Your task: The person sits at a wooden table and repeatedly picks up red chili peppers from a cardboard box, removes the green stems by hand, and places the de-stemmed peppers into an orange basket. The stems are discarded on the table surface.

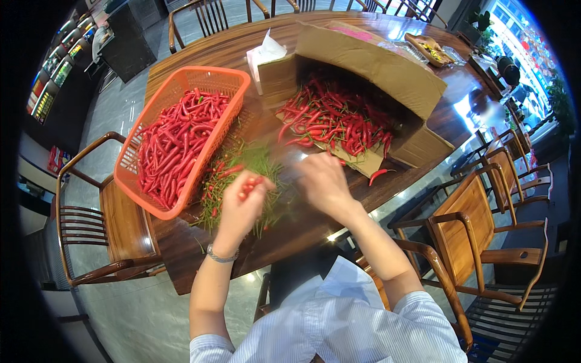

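Note:
Several red chili peppers (248, 187) are bunched in my left hand (245, 199), which is over a heap of green chili stems (227, 199) on the wooden table (290, 236). Blurred by motion, my right hand (323, 179) is beside the opening of a cardboard box (363, 59); whether its fingers hold anything cannot be made out. Red chilies with green stems (336, 120) spill from the box onto its lower flap. To the left, an orange plastic basket (190, 211) holds a large pile of red chilies (177, 140), nearly all stemless.
A white paper packet (265, 54) stands behind the box's left flap. One loose chili (379, 174) lies near the table's right edge. Toward the far right is a wooden tray (429, 49) with food. Wooden armchairs (463, 231) surround the table, including one at left (122, 218).

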A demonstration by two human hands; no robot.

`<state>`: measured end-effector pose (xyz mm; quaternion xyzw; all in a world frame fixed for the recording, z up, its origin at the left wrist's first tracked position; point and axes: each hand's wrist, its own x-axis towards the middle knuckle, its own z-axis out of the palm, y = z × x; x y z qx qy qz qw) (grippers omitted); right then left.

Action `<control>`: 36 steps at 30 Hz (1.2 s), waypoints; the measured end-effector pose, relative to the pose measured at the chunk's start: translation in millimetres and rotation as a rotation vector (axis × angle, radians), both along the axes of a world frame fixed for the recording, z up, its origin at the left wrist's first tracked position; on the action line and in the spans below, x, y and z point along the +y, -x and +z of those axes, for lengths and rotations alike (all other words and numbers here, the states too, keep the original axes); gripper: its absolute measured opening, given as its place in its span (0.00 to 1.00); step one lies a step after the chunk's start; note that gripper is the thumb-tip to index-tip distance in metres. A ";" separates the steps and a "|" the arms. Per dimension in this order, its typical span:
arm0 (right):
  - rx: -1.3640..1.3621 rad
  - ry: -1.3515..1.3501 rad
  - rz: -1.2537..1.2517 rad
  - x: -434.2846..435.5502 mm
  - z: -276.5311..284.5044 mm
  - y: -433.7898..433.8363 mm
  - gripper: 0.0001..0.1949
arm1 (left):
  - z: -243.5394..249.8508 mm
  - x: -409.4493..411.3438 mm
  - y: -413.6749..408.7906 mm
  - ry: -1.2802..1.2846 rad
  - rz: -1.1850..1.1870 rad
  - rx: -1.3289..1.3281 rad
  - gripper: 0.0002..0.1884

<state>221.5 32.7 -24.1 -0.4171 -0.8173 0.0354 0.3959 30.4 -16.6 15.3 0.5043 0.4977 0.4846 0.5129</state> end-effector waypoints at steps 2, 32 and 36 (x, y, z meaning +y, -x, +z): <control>-0.131 -0.040 -0.197 4.9 -9.0 -25.5 0.11 | 2.1 2.9 3.7 -0.023 0.021 -0.188 0.04; 0.268 0.694 0.009 -17.4 56.1 6.5 0.05 | -9.6 11.0 11.3 0.331 -0.264 -0.387 0.13; 0.163 0.510 0.097 -19.7 50.0 12.3 0.06 | 0.2 7.9 5.5 0.426 -0.290 -0.375 0.11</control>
